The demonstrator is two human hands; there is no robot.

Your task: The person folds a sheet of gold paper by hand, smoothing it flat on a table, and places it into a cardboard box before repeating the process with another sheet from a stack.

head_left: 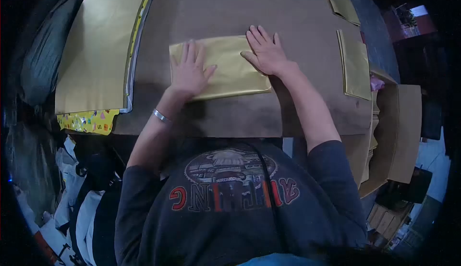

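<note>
A folded sheet of gold paper (pixel 228 69) lies on the brown work surface in front of me. My left hand (pixel 189 71) rests flat on its left part, fingers apart and pointing away from me. At its right edge my right hand (pixel 265 52) is spread, with the thumb on the gold sheet and the other fingers reaching past its upper right corner. Neither hand grips anything. A metal bracelet (pixel 161 115) circles my left wrist.
A stack of large gold sheets (pixel 98 50) sits at the left over yellow printed wrapping (pixel 91 122). Folded gold pieces (pixel 356 66) lie at the right edge of the brown surface (pixel 230 117). Beside it stands an open cardboard box (pixel 406 131) with folded pieces inside.
</note>
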